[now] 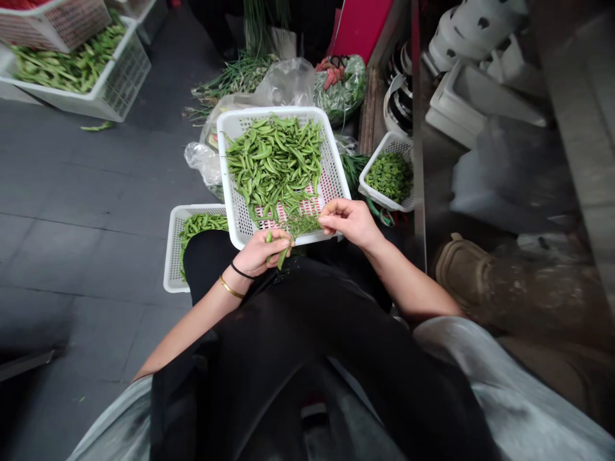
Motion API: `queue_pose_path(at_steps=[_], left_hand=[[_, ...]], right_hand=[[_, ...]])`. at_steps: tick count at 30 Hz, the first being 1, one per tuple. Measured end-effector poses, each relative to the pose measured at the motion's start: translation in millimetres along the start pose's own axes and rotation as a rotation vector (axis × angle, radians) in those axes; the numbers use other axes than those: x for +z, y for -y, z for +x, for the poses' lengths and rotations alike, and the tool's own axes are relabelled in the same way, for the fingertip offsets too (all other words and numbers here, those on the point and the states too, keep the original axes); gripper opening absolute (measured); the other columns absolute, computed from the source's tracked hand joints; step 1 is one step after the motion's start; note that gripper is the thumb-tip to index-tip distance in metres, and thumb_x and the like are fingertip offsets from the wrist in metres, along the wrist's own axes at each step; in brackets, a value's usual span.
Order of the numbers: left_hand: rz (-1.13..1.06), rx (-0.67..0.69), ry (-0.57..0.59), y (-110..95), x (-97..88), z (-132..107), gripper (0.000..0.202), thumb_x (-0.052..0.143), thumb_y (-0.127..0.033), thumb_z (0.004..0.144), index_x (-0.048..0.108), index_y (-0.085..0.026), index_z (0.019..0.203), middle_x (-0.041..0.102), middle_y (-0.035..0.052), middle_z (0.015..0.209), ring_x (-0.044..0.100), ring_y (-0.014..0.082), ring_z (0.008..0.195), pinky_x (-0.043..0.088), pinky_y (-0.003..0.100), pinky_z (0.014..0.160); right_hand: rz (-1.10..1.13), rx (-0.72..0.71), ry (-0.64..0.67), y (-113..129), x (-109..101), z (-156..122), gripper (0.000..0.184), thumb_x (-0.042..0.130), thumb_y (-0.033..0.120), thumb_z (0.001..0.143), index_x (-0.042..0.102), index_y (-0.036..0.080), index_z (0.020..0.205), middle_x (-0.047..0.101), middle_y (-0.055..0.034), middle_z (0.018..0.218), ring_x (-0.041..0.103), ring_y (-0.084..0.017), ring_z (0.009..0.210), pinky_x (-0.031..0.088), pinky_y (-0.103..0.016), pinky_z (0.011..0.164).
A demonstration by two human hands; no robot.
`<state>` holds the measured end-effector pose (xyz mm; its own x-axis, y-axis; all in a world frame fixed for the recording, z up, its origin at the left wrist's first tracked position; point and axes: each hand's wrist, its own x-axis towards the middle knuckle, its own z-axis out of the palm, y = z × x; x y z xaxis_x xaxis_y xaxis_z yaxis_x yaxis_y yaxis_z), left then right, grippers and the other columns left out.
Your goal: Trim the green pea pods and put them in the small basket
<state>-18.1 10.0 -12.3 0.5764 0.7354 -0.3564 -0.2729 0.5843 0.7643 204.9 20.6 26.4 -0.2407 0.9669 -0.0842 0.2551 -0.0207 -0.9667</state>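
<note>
A white slotted basket (336,173) rests on my lap, heaped with green pea pods (273,160). My left hand (262,251) is closed around a pea pod (283,256) at the basket's near edge. My right hand (348,221) pinches a thin green string or stem tip at the same edge, beside a small pile of pulled stems (302,223). The two hands are a short gap apart.
A second white basket (173,256) with pods sits on the floor by my left knee. A small basket of green trimmings (390,174) stands right. At the far left are large baskets of pods (72,67). Plastic bags (288,80) and scallions (230,77) lie beyond.
</note>
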Motion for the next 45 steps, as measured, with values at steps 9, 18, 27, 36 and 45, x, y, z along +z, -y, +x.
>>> queue_pose_path(at_steps=[9, 18, 27, 36, 45], left_hand=[[0.280, 0.026, 0.013, -6.7, -0.5, -1.7, 0.025, 0.075, -0.035, 0.066, 0.068, -0.013, 0.072, 0.062, 0.0032, 0.055, 0.035, 0.0040, 0.032, 0.023, 0.019, 0.033], [0.735, 0.519, -0.212, -24.4, 12.3, -22.6, 0.009, 0.071, -0.018, 0.065, 0.073, -0.018, 0.074, 0.064, 0.0042, 0.062, 0.054, 0.0122, 0.054, 0.040, 0.023, 0.054], [-0.296, 0.376, -0.394, -35.8, -39.9, 1.0, 0.019, 0.059, -0.034, 0.069, 0.057, -0.017, 0.063, 0.054, 0.0016, 0.052, 0.049, 0.0119, 0.044, 0.030, 0.020, 0.034], [-0.325, 0.163, -0.170, -21.9, -38.6, 5.8, 0.021, 0.076, -0.021, 0.063, 0.058, -0.015, 0.071, 0.047, -0.0044, 0.049, 0.039, 0.0056, 0.039, 0.028, 0.015, 0.035], [0.087, 0.128, -0.505, 0.2, -26.5, 18.8, 0.039, 0.081, -0.031, 0.059, 0.066, -0.010, 0.088, 0.050, -0.0047, 0.047, 0.032, 0.0032, 0.032, 0.021, 0.017, 0.032]], right_hand=[[-0.834, -0.522, 0.339, 3.1, 22.7, -8.9, 0.033, 0.038, 0.038, 0.096, 0.063, 0.016, 0.094, 0.061, -0.0089, 0.085, 0.058, -0.018, 0.081, 0.044, -0.029, 0.073], [0.069, -0.090, 0.376, -8.6, 27.8, 0.7, 0.031, 0.055, 0.042, 0.085, 0.065, 0.013, 0.083, 0.065, -0.0025, 0.068, 0.061, -0.012, 0.061, 0.048, -0.024, 0.060], [-0.937, 0.113, 0.510, -42.8, -28.9, 65.5, 0.020, 0.067, 0.026, 0.074, 0.071, 0.013, 0.088, 0.071, -0.0102, 0.084, 0.066, -0.022, 0.081, 0.049, -0.030, 0.073], [-1.387, 0.044, 0.573, -86.6, 36.3, 143.4, 0.029, 0.050, 0.016, 0.084, 0.065, 0.009, 0.108, 0.066, -0.0200, 0.111, 0.063, -0.028, 0.101, 0.048, -0.035, 0.082], [-1.064, -0.140, 0.525, -43.7, 16.9, 87.5, 0.029, 0.043, 0.029, 0.092, 0.069, 0.015, 0.092, 0.070, -0.0083, 0.090, 0.061, -0.018, 0.081, 0.039, -0.027, 0.072]])
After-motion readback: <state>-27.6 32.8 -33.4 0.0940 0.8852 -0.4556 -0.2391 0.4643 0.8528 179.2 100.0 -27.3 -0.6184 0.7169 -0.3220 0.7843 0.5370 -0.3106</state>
